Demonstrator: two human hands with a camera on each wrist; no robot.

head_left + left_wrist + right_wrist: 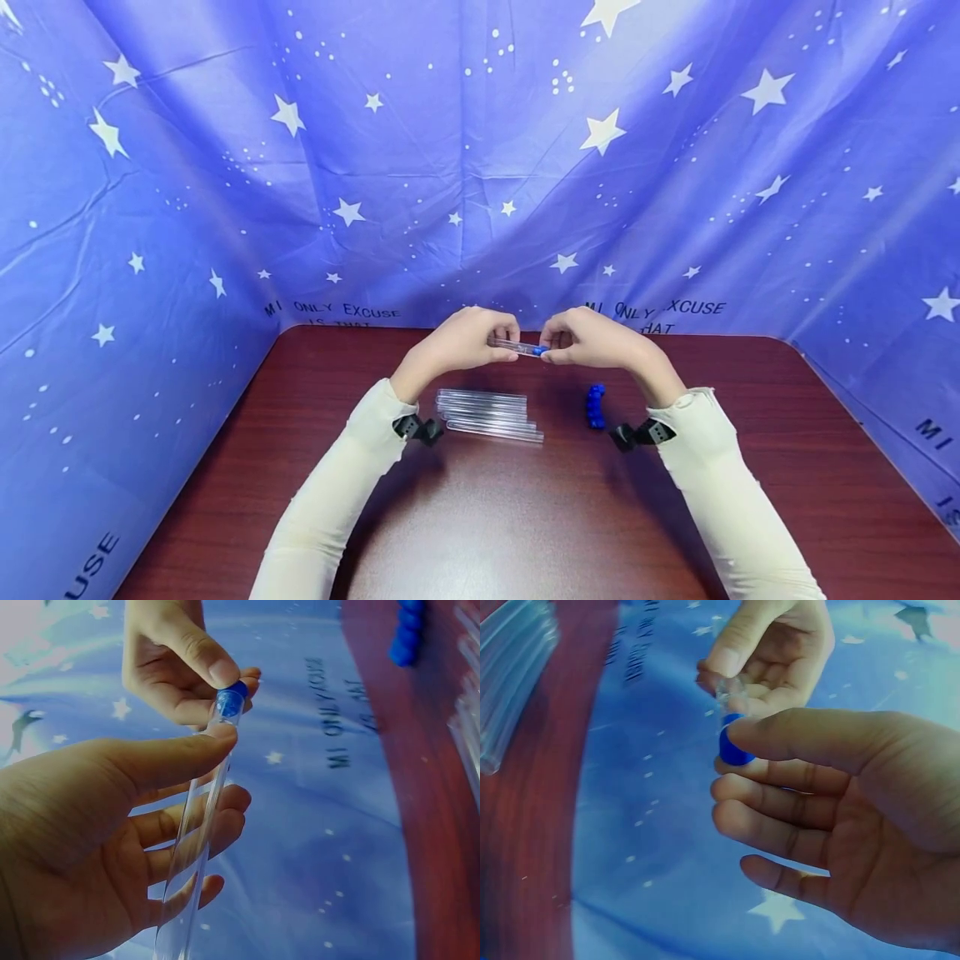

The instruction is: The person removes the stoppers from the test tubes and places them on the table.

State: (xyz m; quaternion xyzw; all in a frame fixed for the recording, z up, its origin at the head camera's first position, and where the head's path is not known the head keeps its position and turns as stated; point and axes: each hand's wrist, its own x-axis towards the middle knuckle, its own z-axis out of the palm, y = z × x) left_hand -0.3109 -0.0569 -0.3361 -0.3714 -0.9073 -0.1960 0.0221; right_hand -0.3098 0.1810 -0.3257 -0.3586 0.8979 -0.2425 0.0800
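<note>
Above the far part of the table, my left hand (474, 340) pinches a clear test tube (196, 832) between thumb and fingers near its mouth. My right hand (596, 340) holds a blue stopper (736, 742) between thumb and forefinger. In the left wrist view the stopper's lower part shows inside the tube's mouth, its wider top at the rim. On the table below lies a row of several clear test tubes (487, 412), side by side. Right of them is a small cluster of blue stoppers (596, 407), lined up in a short curved row.
The reddish-brown wooden table (480, 517) has its far edge just behind my hands. A blue curtain (420, 167) with white stars hangs behind it and along both sides. A dark camera is strapped to each wrist, over the sleeve cuffs.
</note>
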